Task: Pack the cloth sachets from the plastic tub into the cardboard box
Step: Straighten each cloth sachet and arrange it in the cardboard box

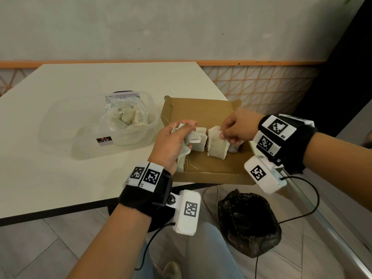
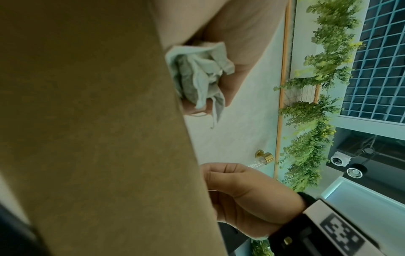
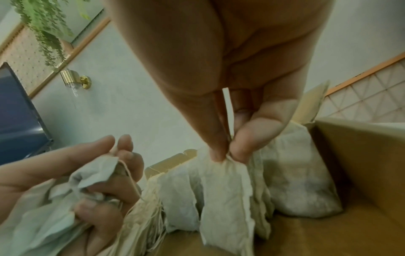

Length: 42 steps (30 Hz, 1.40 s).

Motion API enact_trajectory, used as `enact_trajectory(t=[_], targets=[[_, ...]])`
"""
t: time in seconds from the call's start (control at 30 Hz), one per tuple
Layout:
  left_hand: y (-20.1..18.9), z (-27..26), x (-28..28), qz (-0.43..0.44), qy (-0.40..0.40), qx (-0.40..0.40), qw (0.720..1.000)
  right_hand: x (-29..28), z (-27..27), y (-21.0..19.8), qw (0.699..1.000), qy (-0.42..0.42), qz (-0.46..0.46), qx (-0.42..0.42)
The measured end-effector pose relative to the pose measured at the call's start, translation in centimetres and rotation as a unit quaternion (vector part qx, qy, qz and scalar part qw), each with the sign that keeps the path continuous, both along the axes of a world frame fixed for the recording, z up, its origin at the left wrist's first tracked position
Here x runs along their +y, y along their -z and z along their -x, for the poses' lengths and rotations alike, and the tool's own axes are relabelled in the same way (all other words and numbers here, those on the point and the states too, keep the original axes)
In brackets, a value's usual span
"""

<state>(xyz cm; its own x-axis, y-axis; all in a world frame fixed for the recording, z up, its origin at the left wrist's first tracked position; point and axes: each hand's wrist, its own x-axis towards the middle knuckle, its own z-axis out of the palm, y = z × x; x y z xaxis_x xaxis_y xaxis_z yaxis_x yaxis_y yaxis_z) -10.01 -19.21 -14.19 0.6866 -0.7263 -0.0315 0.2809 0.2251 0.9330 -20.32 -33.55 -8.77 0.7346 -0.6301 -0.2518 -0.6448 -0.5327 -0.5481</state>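
— Fingers?

— A sachet (image 3: 225, 199) is being pinched at its top edge by the right hand (image 1: 239, 127), upright inside the box (image 1: 211, 174). A bunch (image 1: 186, 146) of sachets is being gripped by the left hand (image 1: 173, 146), fingers curled round it.

— Surroundings?

— More sachets are being kept in the tub (image 1: 150, 121), just left of the box on the table (image 1: 60, 117).

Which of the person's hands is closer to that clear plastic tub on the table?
Left. The left hand, gripping a bunch of sachets, is just beside the plastic tub; the right hand is farther off, over the cardboard box.
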Motion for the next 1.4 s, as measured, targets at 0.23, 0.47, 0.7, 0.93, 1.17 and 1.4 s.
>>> enact_trajectory(t=[0.23, 0.47, 0.7, 0.93, 1.17, 1.4], targets=[[0.0, 0.0, 0.0, -0.001, -0.001, -0.006, 1.000, 0.8, 0.9, -1.3, 0.987, -0.027, 0.156, -0.037], [0.1, -0.1, -0.1, 0.005, 0.000, -0.004, 1.000, 2.7, 3.0, 0.3, 0.967, -0.200, 0.096, 0.126], [-0.4, -0.4, 0.1, 0.021, 0.014, 0.063, 0.998, 2.0, 2.6, 1.0, 0.964, -0.199, 0.130, 0.118], [-1.4, -0.8, 0.8, 0.099, 0.095, 0.240, 0.961, 5.2, 0.6, 0.1, 0.967, -0.092, -0.106, -0.211], [-0.7, -0.2, 1.2, 0.120, 0.129, 0.196, 0.965, 6.8, -1.8, 3.7, 0.937, -0.015, -0.128, -0.326], [-0.5, -0.3, 0.9, 0.070, 0.110, 0.126, 0.983, 5.3, -0.7, 3.6, 0.891, 0.029, -0.213, -0.400]])
